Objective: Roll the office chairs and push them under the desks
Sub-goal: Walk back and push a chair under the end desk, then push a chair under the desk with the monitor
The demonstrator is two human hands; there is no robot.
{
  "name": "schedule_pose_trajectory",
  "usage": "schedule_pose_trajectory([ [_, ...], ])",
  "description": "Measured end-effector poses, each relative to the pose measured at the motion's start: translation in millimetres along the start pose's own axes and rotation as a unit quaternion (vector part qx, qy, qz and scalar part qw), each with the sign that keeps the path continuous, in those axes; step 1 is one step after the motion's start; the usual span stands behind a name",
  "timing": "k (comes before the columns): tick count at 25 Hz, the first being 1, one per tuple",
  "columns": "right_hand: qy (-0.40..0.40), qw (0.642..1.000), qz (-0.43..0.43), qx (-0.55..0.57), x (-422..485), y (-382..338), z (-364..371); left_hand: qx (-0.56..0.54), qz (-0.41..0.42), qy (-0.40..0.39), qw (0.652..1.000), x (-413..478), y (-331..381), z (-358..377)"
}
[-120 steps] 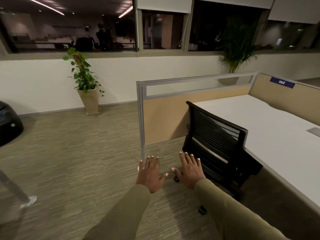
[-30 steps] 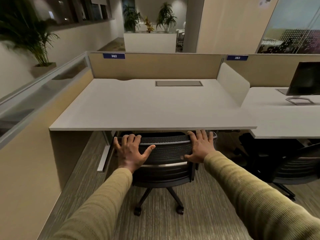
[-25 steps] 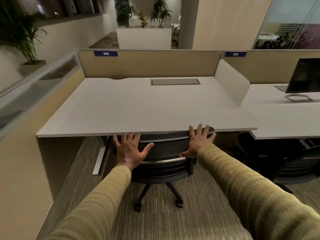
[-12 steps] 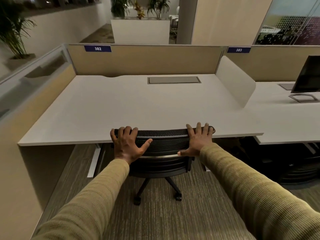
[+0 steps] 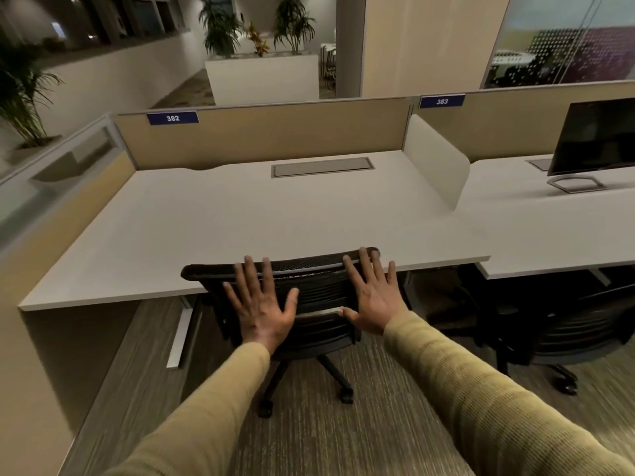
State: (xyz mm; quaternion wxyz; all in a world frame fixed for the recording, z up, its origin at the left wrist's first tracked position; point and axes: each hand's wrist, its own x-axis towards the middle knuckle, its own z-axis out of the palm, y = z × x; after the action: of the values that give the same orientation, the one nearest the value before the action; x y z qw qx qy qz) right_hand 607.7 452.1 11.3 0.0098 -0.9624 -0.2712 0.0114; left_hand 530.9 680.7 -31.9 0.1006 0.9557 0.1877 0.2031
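Head view: the black mesh-backed office chair (image 5: 309,297) sits tucked against the white tabletop (image 5: 240,228), its seat beneath. The left hand (image 5: 263,312) and right hand (image 5: 372,302) lie flat on the backrest, fingers spread, gripping nothing. It probably rolls lightly on casters; the stiff top rail suits pushing.

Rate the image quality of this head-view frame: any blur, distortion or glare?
Head view: dim indoor light; both hands, left hand and right hand, and the chair are fairly sharp, while sleeves and the frame's edges smear; the wide-angle lens bends the desk; no glare on the dark monitor.
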Motion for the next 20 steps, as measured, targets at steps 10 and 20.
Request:
schedule_pose_trajectory([
  [10, 0.014, 0.998, 0.056, 0.013, -123.4, 218.4, -4.8, -0.015, 0.132, -0.116, 0.984, -69.1, 297.0, 70.2],
  [20, 0.046, 0.988, 0.145, 0.027, -219.2, 426.1, -17.1, -0.040, 0.235, -0.150, 0.960, -108.8, 517.8, 117.5],
])
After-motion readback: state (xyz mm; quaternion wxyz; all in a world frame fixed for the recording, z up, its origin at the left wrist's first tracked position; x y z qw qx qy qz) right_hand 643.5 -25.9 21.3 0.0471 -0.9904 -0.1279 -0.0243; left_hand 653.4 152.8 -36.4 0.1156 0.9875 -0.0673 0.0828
